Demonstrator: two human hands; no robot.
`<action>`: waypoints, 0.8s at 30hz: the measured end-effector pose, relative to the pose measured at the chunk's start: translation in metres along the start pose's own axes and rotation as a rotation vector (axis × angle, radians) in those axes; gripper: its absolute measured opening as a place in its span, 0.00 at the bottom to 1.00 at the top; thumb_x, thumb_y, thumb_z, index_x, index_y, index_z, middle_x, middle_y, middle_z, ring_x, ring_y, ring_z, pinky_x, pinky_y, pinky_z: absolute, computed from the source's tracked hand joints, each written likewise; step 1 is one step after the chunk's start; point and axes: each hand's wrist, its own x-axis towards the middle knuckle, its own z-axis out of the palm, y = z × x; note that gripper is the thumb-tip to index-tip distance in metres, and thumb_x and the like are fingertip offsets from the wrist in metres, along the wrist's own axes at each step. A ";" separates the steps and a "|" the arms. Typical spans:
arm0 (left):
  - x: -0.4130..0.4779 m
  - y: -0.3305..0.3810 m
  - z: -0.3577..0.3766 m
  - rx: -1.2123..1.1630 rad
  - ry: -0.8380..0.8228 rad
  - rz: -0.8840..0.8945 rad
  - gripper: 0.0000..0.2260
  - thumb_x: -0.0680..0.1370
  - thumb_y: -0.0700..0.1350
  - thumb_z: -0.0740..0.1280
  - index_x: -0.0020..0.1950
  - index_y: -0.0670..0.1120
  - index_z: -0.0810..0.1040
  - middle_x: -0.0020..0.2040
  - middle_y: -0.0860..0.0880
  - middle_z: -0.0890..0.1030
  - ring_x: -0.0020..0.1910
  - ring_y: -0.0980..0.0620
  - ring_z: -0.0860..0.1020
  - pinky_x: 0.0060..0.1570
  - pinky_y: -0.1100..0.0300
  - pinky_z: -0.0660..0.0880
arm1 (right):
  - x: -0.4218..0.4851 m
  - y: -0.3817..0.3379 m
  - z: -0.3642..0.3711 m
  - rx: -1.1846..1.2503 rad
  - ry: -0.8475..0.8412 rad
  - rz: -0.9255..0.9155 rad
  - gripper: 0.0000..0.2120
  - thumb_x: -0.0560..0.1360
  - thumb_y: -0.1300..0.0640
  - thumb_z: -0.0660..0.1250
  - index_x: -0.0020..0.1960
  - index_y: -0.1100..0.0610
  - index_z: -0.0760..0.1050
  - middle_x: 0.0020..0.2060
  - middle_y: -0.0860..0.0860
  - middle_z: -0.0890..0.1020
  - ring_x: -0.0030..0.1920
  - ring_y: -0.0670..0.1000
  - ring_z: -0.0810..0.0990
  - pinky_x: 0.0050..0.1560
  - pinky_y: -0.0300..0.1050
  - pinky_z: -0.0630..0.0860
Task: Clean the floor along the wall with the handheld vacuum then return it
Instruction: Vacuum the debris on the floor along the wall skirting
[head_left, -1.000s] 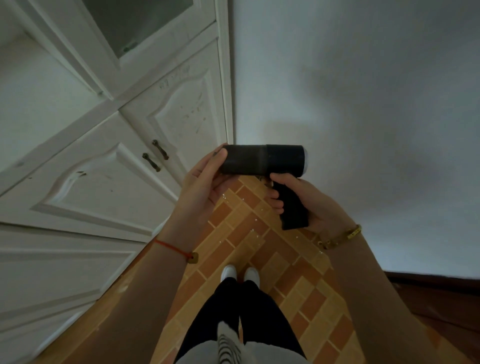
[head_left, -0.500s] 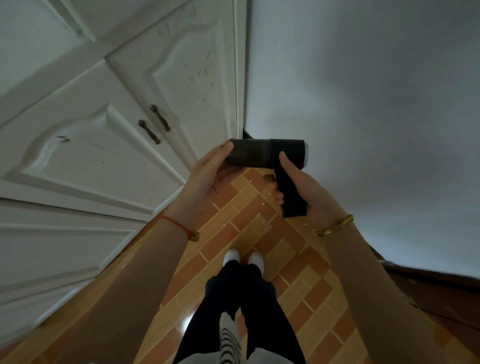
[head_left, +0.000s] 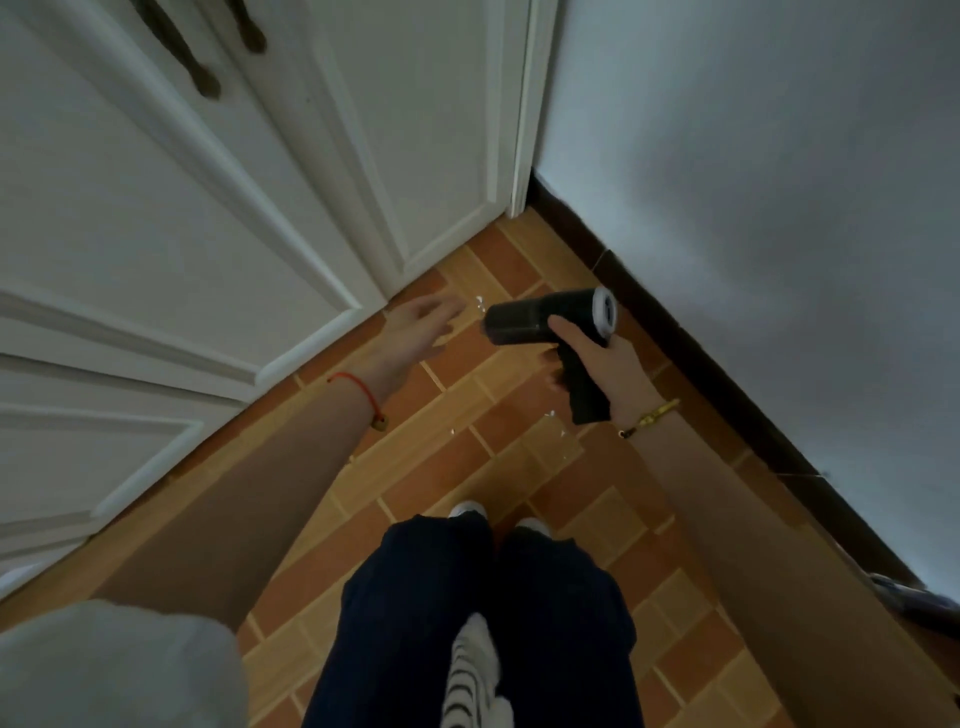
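A black handheld vacuum (head_left: 540, 319) with a round barrel and a pistol handle hangs over the tiled floor (head_left: 498, 467). My right hand (head_left: 605, 364) grips its handle, thumb lying on the barrel; the barrel's white end faces the wall (head_left: 753, 218) on the right. Just left of the barrel's dark end, my left hand (head_left: 415, 332) is off the vacuum with its fingers spread and nothing in it. Small white specks (head_left: 551, 413) lie scattered on the tiles below the vacuum and near the corner.
White cabinet doors (head_left: 218, 218) with dark handles fill the left side. A dark skirting strip (head_left: 727, 374) runs along the foot of the wall. My legs and white shoes (head_left: 467, 509) stand on the tiles in the narrow strip between cabinet and wall.
My left hand let go of the vacuum's barrel and opened. The view tipped down toward the floor, and the vacuum, now held by the right hand alone, dropped lower.
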 end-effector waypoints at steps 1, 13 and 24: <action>0.019 -0.022 0.002 0.043 0.011 0.004 0.21 0.78 0.57 0.66 0.68 0.49 0.75 0.67 0.50 0.76 0.64 0.50 0.76 0.63 0.53 0.75 | 0.022 0.018 0.002 -0.042 -0.005 0.000 0.20 0.71 0.52 0.73 0.57 0.63 0.77 0.38 0.58 0.85 0.27 0.51 0.80 0.32 0.43 0.81; 0.181 -0.233 0.007 0.541 0.104 0.152 0.17 0.81 0.48 0.65 0.68 0.45 0.76 0.65 0.48 0.79 0.62 0.50 0.78 0.54 0.62 0.73 | 0.206 0.197 0.041 -0.651 -0.322 -0.233 0.13 0.71 0.48 0.72 0.45 0.59 0.78 0.33 0.58 0.83 0.26 0.51 0.76 0.30 0.45 0.76; 0.231 -0.321 0.000 0.820 0.156 0.287 0.18 0.79 0.42 0.66 0.69 0.45 0.74 0.68 0.44 0.77 0.60 0.45 0.79 0.56 0.61 0.72 | 0.263 0.268 0.080 -0.995 -0.417 -0.384 0.12 0.69 0.45 0.73 0.43 0.53 0.78 0.30 0.52 0.82 0.22 0.44 0.76 0.26 0.36 0.75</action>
